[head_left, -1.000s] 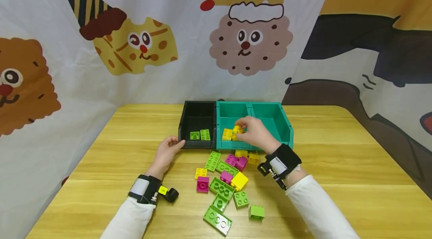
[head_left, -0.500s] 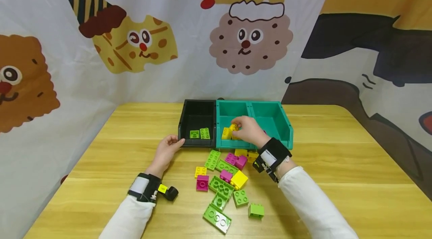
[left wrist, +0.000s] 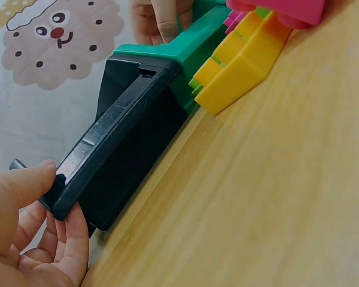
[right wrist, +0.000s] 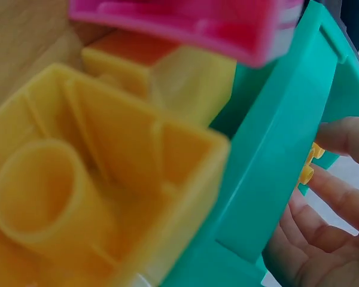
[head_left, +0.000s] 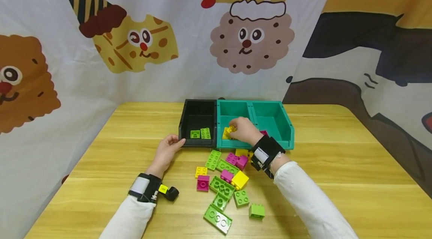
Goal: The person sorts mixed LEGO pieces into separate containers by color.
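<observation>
Nearest thing is a flat lime brick (head_left: 217,219), underside up and super glossy. Past it there's a loose pile, including a chunky magenta brick (head_left: 203,183) with its hollow side showing. The right wrist strap (head_left: 272,147) hangs right by the back of that pile, so a low wrist could drag pieces around. The left hand (head_left: 165,154) has thumb and fingers clamped on the front corner of the black bin (head_left: 199,144); tug too hard and I reckon it skids or tips. The right hand (head_left: 245,131) pinches a yellow brick (right wrist: 308,173) inside the middle, teal bin (head_left: 236,144), just behind the front lip. Another yellow brick (head_left: 225,134) is right beside it, so a sloppy release could leave it perched crooked on those round studs. Bins look like smooth hard plastic; the cloth (head_left: 192,55) behind is soft and creased.
</observation>
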Tool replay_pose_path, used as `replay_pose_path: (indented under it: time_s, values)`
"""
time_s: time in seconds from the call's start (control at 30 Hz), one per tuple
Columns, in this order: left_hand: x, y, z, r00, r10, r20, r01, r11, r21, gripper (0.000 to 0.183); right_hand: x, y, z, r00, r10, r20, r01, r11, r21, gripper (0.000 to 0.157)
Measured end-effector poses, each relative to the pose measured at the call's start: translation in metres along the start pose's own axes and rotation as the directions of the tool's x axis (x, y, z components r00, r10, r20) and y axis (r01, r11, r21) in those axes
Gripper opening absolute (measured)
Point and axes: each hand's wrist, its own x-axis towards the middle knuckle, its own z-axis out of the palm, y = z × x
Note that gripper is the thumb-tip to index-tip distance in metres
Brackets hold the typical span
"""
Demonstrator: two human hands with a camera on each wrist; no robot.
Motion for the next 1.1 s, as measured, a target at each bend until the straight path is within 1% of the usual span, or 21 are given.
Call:
replay_pose_path:
  time_s: [0.17,0.37,0.47,0.67,0.8,0.97,1.1]
  values:
    - [-0.001,0.0,0.0,1.0,0.003,0.005,-0.003,1.0,-0.007,0.022,0.002,-0.003,0.004,1.0,0.008,-0.01,-0.008,1.0,-0.023,0.036]
    - [-0.004,-0.001,-0.002,1.0,-0.008,0.008,0.008,1.0,0.005,0.023,0.001,-0.008,0.01,1.0,-0.024,0.0,0.024,0.997,-0.072,0.031]
    - [-0.003,-0.001,-0.002,1.0,-0.002,0.005,0.002,1.0,0.007,0.024,-0.001,-0.008,0.01,1.0,-0.026,-0.004,0.026,0.997,-0.075,0.029]
    - [-0.002,-0.001,-0.001,1.0,0.005,-0.002,-0.005,1.0,0.001,0.023,-0.003,-0.009,0.002,0.999,-0.03,0.032,0.031,0.999,-0.031,0.028]
    - [-0.001,-0.002,-0.002,1.0,-0.001,0.009,0.001,1.0,-0.01,0.023,-0.008,-0.009,-0.005,0.998,-0.042,0.05,0.042,0.999,-0.001,0.029]
    - [0.001,-0.003,-0.001,1.0,-0.015,0.017,0.015,1.0,-0.027,0.024,-0.021,-0.006,-0.015,0.996,-0.07,0.058,0.067,0.996,0.062,0.032]
    - [0.002,-0.002,-0.001,1.0,-0.021,0.016,0.021,0.999,-0.03,0.024,-0.034,-0.004,-0.021,0.991,-0.114,0.064,0.109,0.991,0.077,0.032]
